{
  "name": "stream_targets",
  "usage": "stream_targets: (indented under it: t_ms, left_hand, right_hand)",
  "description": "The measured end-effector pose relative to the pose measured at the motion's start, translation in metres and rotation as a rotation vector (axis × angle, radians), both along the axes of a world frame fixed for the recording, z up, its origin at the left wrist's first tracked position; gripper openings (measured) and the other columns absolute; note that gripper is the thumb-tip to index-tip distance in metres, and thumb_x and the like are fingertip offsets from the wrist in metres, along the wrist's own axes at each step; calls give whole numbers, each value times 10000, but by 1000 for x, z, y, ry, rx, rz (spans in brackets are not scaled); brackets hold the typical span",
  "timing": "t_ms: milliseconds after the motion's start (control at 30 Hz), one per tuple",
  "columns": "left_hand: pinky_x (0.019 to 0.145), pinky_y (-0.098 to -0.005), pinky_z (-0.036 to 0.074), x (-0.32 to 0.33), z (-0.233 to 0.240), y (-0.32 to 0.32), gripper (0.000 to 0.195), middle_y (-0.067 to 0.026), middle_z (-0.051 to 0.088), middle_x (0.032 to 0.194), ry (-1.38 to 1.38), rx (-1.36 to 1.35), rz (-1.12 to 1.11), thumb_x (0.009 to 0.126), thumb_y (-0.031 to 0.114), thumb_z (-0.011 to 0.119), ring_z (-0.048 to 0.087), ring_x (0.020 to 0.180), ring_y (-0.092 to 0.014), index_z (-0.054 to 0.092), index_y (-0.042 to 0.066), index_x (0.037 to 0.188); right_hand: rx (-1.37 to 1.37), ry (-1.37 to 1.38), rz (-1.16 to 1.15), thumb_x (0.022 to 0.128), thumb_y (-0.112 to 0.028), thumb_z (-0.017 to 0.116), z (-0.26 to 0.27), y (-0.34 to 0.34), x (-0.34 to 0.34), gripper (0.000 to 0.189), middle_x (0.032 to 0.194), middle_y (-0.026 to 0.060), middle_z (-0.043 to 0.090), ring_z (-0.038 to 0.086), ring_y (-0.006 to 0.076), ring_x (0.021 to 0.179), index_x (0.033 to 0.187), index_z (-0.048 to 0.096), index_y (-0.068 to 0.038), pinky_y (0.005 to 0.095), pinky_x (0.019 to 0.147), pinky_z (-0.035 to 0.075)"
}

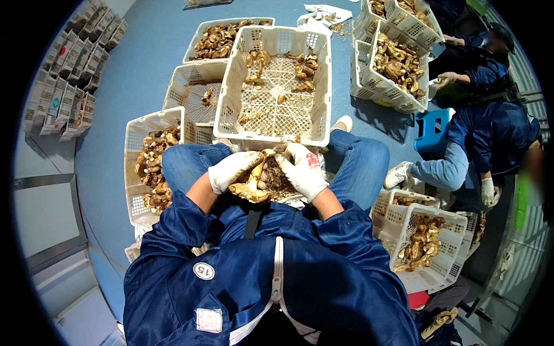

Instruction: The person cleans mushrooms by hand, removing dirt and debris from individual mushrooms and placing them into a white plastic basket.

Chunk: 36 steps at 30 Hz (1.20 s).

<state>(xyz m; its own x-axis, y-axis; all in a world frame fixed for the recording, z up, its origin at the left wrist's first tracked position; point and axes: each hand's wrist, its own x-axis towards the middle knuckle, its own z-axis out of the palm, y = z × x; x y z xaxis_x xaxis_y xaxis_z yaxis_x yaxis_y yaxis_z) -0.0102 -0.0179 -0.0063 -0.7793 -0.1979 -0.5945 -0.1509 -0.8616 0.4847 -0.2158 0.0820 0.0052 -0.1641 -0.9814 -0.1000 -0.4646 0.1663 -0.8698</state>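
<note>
A large brown and yellowish mushroom (253, 184) lies between my gloved hands above my lap, its cap towards me and its stem pointing away. My left hand (236, 169), in a white glove, grips the stem from the left. My right hand (303, 169), in a white glove with red print, has its fingertips at the stem's far end; whether they hold a tool is hidden. Dark trimmings and mushroom pieces (279, 175) lie below, between my knees. Just beyond my hands stands a white plastic crate (272, 139) with several mushrooms along its sides and small scraps on its lattice bottom.
Crates of mushrooms stand at the left (156, 116) and far left (207, 24); a nearly bare crate (194, 65) is between them. More crates stand at right (368, 80) and lower right (450, 212). Gloved co-workers (493, 134) sit at right near a blue stool (433, 129).
</note>
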Motion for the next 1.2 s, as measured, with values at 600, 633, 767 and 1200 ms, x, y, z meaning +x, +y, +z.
stream_targets:
  t_ms: [600,633,767,1200]
  left_hand:
    - [877,-480,514,6,-10,19,404,-97,671,967,225,542,359,1071,387,381,638,880,-282,609,69,1170]
    - [849,-468,517,8,-27,22,391,-87,660,939,252,528,373,1072,381,376,634,852,-271,606,72,1139]
    - [751,-468,550,9,-31,33,385,-64,628,911,289,533,387,1080,370,344,612,790,-228,583,77,1151]
    - [1075,-494,465,22,-72,36,446,-131,627,1309,510,627,305,1100,339,307,596,1194,-304,527,63,1371]
  right_hand:
    - [22,103,67,883,-243,682,3,-14,6,250,877,206,616,617,370,865,861,627,0,429,769,486]
    - [61,66,123,885,-241,673,4,-14,8,255,907,212,614,612,375,891,882,630,10,434,786,484]
    - [-74,155,152,895,-232,658,-6,-7,16,309,1121,234,644,621,368,1074,1088,655,9,421,926,494]
    - [99,-87,226,899,-236,662,5,-5,10,298,1184,218,643,615,382,1094,1048,672,21,418,950,489]
